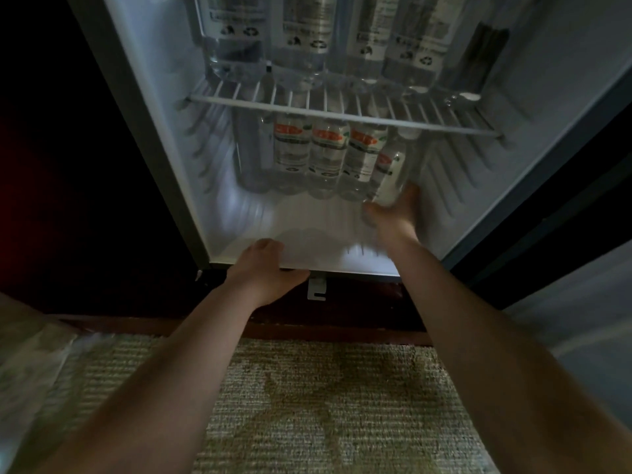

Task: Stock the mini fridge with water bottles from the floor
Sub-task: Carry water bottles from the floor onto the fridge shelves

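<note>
**fridgewatcher:** So where's the bottle at here? The person's right hand [393, 217] has a clear plastic water bottle with a red-and-white label [393, 171] down in the lower part of the open white mini fridge [290, 217], at the right end of a row of matching labelled bottles [325, 159] standing on the fridge floor.

**coldone_22:** Yep. The hand is wrapped round the bottle's bottom end, thumb up the right side and fingers round the left. It's smeared with blur, so don't ask how tight. The long axis runs from the palm up and back, with the cap end right under the white wire shelf [342, 112]. It looks tipped a bit next to its neighbours.

**fridgewatcher:** And the other hand?

**coldone_22:** The left hand [270, 266] is on the front lip of the fridge floor, folded fingers on top and thumb underneath, pinching the edge. It's well left of the bottle, so the right hand is the one doing this.

**fridgewatcher:** So what's the move hinge on?

**coldone_22:** My guess is the gap. The bottle sits just beside the last standing one, and the fridge's right wall is on its far side. It needs to stand up and slide back without clipping the shelf or knocking the row over. The top shelf already has bigger clear bottles with white labels [307, 35], so it looks mostly stocked. No more bottles in sight on the beige carpet [325, 405].
</note>
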